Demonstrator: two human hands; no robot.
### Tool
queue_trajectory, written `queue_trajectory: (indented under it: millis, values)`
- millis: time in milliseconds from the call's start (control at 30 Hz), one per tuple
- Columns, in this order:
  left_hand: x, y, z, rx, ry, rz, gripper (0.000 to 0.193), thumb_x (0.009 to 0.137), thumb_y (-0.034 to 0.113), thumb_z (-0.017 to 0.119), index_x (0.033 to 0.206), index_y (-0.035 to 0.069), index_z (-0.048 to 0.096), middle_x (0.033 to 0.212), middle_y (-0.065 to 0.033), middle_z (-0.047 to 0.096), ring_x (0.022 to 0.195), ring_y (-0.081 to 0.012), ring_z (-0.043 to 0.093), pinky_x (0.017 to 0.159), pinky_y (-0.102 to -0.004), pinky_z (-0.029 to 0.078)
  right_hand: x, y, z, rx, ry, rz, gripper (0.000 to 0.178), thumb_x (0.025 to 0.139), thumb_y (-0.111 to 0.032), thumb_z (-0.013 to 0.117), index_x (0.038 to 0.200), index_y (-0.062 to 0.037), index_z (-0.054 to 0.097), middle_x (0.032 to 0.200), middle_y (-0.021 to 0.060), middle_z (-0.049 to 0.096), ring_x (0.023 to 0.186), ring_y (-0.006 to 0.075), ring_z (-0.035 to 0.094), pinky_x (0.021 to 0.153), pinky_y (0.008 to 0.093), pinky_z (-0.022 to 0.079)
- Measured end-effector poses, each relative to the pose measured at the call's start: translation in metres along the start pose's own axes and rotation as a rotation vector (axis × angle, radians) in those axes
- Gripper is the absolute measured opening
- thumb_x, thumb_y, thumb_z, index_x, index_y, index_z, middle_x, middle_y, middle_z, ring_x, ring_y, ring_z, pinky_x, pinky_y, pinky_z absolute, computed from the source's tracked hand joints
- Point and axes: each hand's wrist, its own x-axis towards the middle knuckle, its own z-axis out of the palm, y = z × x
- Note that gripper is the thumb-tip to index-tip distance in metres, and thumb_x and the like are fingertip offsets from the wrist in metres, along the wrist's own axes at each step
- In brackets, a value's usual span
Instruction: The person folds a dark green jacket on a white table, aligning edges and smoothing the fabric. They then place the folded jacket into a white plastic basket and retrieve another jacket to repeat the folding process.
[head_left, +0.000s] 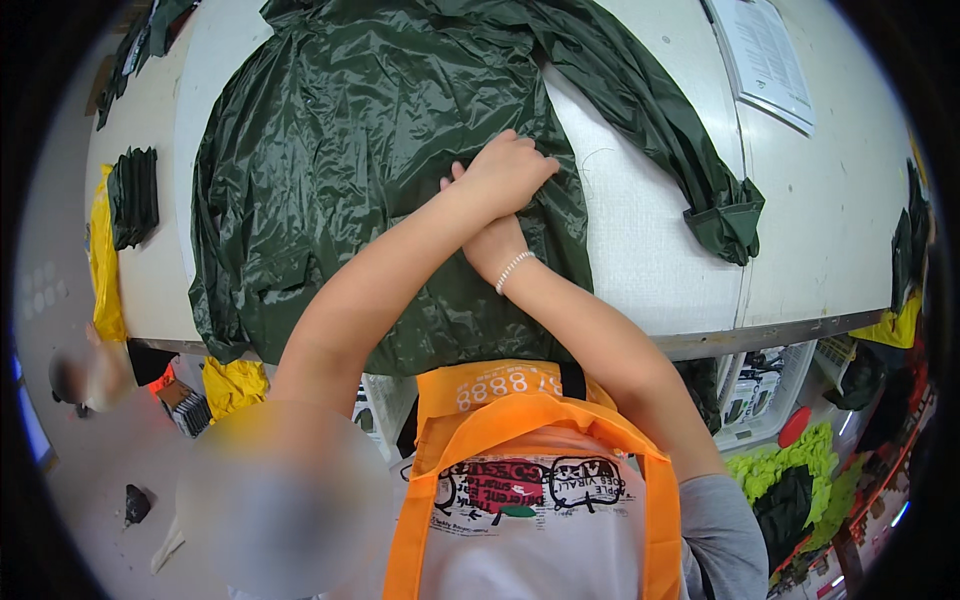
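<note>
A dark green, shiny rain jacket lies spread on the white table, one sleeve stretched out to the right. My forearms cross over its lower right part. My left hand has passed over to the right, its fingers curled down onto the jacket's fabric. Beneath the left wrist is my right hand, with a beaded bracelet above it. Only a couple of its fingertips show past the left forearm, pinched at a fold of the jacket; the rest of its fingers are hidden.
Papers lie at the table's far right. Folded dark green garments and a yellow one rest at the left edge. A white crate and a lime-green heap are below the table at right. Another person is at left.
</note>
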Motion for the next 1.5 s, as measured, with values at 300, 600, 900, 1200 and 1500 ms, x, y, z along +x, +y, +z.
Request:
queue_trajectory:
  millis: [300, 600, 900, 1200, 1500]
  values:
    - [-0.02, -0.038, 0.035, -0.47, 0.414, 0.153, 0.008, 0.08, 0.01, 0.065, 0.087, 0.007, 0.062, 0.084, -0.0063, 0.061, 0.084, -0.0258, 0.057, 0.076, -0.0358, 0.045, -0.028, 0.034, -0.102, 0.425, -0.259, 0.555, 0.034, 0.087, -0.018, 0.059, 0.108, 0.0032, 0.044, 0.099, 0.0238, 0.053, 0.089, 0.0404, 0.056, 0.078, 0.0438, 0.046]
    - [-0.028, -0.043, 0.04, -0.494, 0.517, 0.081, 0.01, 0.078, 0.007, 0.067, 0.084, 0.005, 0.059, 0.084, -0.0053, 0.061, 0.078, -0.0257, 0.058, 0.069, -0.0335, 0.048, -0.008, 0.053, -0.094, 0.183, -0.191, 0.503, 0.019, 0.082, -0.014, 0.065, 0.095, -0.0033, 0.055, 0.093, 0.0129, 0.056, 0.085, 0.0323, 0.058, 0.071, 0.0408, 0.048]
    - [-0.031, -0.04, 0.046, -0.427, 0.589, 0.064, 0.01, 0.076, 0.007, 0.068, 0.082, 0.006, 0.06, 0.084, -0.0036, 0.062, 0.079, -0.0236, 0.059, 0.067, -0.0322, 0.049, 0.0, 0.056, -0.095, 0.085, -0.23, 0.362, 0.017, 0.08, -0.012, 0.066, 0.09, -0.0044, 0.055, 0.09, 0.0118, 0.055, 0.081, 0.0304, 0.057, 0.068, 0.0401, 0.048]
    - [-0.124, -0.008, -0.058, -0.611, 1.057, -0.254, 0.008, 0.085, -0.004, 0.056, 0.091, 0.001, 0.055, 0.099, -0.0132, 0.064, 0.091, -0.0218, 0.061, 0.083, -0.0329, 0.048, -0.011, 0.057, -0.1, 0.171, -0.223, 0.349, 0.021, 0.079, -0.012, 0.067, 0.096, -0.0049, 0.056, 0.092, 0.0122, 0.055, 0.082, 0.0308, 0.058, 0.069, 0.0394, 0.049]
    - [-0.486, 0.145, 0.103, -0.533, -0.245, -1.529, 0.027, 0.092, 0.026, 0.05, 0.093, 0.003, 0.063, 0.092, -0.0168, 0.067, 0.087, -0.0307, 0.064, 0.075, -0.0421, 0.048, 0.013, 0.049, -0.102, 0.228, -0.233, 0.067, 0.037, 0.071, -0.008, 0.071, 0.107, -0.0123, 0.061, 0.106, 0.0063, 0.058, 0.082, 0.03, 0.063, 0.067, 0.0379, 0.051]
